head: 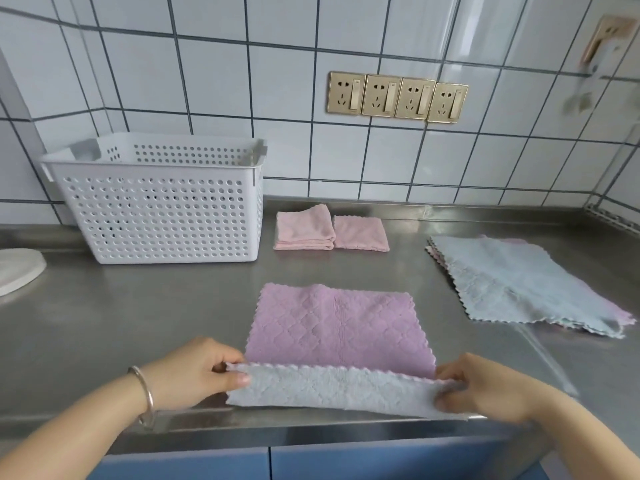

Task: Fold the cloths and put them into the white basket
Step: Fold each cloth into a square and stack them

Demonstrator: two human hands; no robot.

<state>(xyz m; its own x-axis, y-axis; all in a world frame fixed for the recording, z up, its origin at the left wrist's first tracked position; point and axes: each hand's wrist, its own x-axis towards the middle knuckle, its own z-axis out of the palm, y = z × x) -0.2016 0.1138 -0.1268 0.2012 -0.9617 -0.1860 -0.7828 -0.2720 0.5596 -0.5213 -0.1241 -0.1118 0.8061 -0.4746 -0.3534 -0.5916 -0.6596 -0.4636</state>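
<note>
A purple quilted cloth (337, 327) lies flat on the steel counter in front of me, its grey underside turned up along the near edge. My left hand (197, 372) pinches the near left corner and my right hand (485, 386) pinches the near right corner, both lifting that edge off the counter. The white perforated basket (159, 209) stands at the back left against the tiled wall. Two folded pink cloths (304, 228) (360, 233) rest side by side just right of the basket. A stack of unfolded blue-grey cloths (519, 282) lies at the right.
The steel counter (138, 323) ends in a front lip just below my hands. A white round object (17, 270) sits at the far left edge. Several gold wall sockets (396, 97) are set in the tiled wall behind.
</note>
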